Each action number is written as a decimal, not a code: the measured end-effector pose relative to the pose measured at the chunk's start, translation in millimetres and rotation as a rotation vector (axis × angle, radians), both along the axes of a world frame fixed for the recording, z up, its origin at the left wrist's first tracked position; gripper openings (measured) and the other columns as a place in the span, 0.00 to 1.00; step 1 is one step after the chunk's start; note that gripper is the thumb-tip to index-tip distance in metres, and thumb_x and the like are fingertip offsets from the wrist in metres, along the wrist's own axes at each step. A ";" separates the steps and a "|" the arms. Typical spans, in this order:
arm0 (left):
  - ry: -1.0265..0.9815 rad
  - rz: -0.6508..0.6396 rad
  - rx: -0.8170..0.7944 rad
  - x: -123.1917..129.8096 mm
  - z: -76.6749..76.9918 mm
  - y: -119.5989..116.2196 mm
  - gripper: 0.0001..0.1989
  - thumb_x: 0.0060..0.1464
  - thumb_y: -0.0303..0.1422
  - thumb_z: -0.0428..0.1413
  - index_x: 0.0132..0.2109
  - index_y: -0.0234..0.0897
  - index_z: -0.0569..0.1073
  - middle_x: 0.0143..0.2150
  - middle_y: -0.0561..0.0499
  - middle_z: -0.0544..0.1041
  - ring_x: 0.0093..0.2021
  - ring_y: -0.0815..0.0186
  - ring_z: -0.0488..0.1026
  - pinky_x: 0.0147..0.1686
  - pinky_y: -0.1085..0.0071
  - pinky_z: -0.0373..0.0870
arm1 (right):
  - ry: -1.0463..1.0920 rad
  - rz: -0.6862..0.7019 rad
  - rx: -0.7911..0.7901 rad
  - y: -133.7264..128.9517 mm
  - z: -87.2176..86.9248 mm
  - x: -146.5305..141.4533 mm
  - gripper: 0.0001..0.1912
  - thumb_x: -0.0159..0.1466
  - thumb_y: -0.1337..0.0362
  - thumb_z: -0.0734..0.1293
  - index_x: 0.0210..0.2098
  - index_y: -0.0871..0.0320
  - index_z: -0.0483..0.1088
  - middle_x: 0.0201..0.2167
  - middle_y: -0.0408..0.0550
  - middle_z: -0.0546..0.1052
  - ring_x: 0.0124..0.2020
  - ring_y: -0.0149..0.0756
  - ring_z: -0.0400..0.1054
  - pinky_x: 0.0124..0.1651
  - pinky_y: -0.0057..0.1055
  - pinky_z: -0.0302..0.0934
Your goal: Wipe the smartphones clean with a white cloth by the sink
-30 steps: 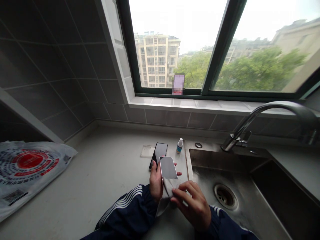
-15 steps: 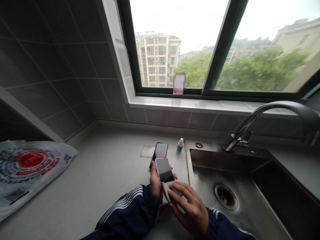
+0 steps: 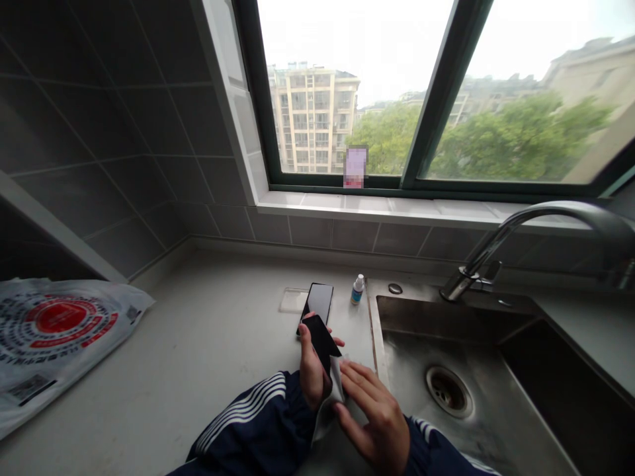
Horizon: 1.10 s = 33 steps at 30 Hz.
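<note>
My left hand (image 3: 311, 367) holds a black smartphone (image 3: 321, 342) tilted up on its edge above the counter, with the lower end of the phone wrapped in a white cloth (image 3: 336, 380). The fingertips of my right hand (image 3: 372, 413) press on that cloth just below the phone. A second black smartphone (image 3: 318, 303) lies flat on the counter beyond my left hand, and my left fingers partly overlap it. Close by stand a small white dropper bottle (image 3: 356, 291) with a blue label and a clear flat plastic piece (image 3: 292, 300).
A steel sink (image 3: 446, 317) with a drain (image 3: 449, 391) lies right of my hands, under a curved chrome faucet (image 3: 526, 244). A printed white plastic bag (image 3: 59, 337) lies at the left of the pale counter (image 3: 208, 330). Tiled wall and a window stand behind.
The held phone has turned, its face now dark and narrower to my view. My right hand has slid slightly down and toward the phone's lower end, and the cloth stays between them.
</note>
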State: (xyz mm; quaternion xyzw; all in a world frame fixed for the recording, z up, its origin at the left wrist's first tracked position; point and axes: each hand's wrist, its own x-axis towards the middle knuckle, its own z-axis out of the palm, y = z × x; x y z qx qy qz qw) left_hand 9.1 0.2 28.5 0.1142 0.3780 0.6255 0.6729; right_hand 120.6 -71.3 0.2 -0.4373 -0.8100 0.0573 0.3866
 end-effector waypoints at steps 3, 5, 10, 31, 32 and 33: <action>0.047 0.043 0.033 2.7 -3.0 -2.6 0.30 0.51 0.56 0.53 0.55 0.47 0.64 0.35 0.54 0.71 0.29 0.67 0.72 0.23 0.74 0.67 | 0.046 -0.018 -0.025 -0.3 0.3 -2.5 0.22 0.63 0.69 0.66 0.57 0.59 0.67 0.54 0.54 0.73 0.57 0.47 0.65 0.54 0.44 0.69; 0.065 0.028 0.038 2.8 -5.5 -4.3 0.31 0.49 0.56 0.54 0.56 0.47 0.64 0.36 0.54 0.71 0.29 0.67 0.72 0.24 0.74 0.68 | 0.063 -0.039 -0.036 -0.1 -1.2 -4.0 0.22 0.63 0.69 0.66 0.57 0.58 0.68 0.54 0.53 0.73 0.57 0.46 0.65 0.54 0.43 0.69; 0.137 0.022 0.102 0.1 -11.1 -8.6 0.32 0.48 0.54 0.57 0.57 0.47 0.63 0.38 0.53 0.73 0.31 0.67 0.74 0.28 0.74 0.70 | 0.102 -0.067 -0.027 -0.1 -8.0 -7.6 0.21 0.64 0.68 0.65 0.57 0.56 0.68 0.54 0.52 0.74 0.56 0.47 0.67 0.54 0.44 0.69; 0.003 -0.097 0.169 7.6 -17.7 -19.6 0.27 0.56 0.52 0.51 0.59 0.52 0.59 0.45 0.50 0.71 0.34 0.66 0.73 0.34 0.67 0.73 | 0.162 -0.098 -0.096 6.8 -5.4 -8.1 0.22 0.66 0.65 0.64 0.59 0.54 0.66 0.57 0.50 0.71 0.61 0.47 0.62 0.58 0.46 0.65; 0.000 -0.112 0.153 6.6 -18.3 -18.1 0.27 0.55 0.53 0.51 0.59 0.52 0.59 0.45 0.50 0.72 0.34 0.66 0.73 0.34 0.68 0.73 | 0.155 -0.098 -0.096 6.8 -5.7 -8.1 0.22 0.66 0.65 0.64 0.60 0.54 0.66 0.58 0.50 0.71 0.61 0.47 0.62 0.58 0.46 0.65; 0.004 -0.131 0.137 5.4 -18.6 -16.4 0.28 0.54 0.54 0.52 0.59 0.51 0.59 0.45 0.50 0.72 0.33 0.67 0.73 0.34 0.68 0.73 | 0.147 -0.096 -0.098 6.6 -6.0 -8.0 0.22 0.66 0.64 0.64 0.60 0.55 0.66 0.58 0.50 0.70 0.61 0.48 0.61 0.58 0.46 0.65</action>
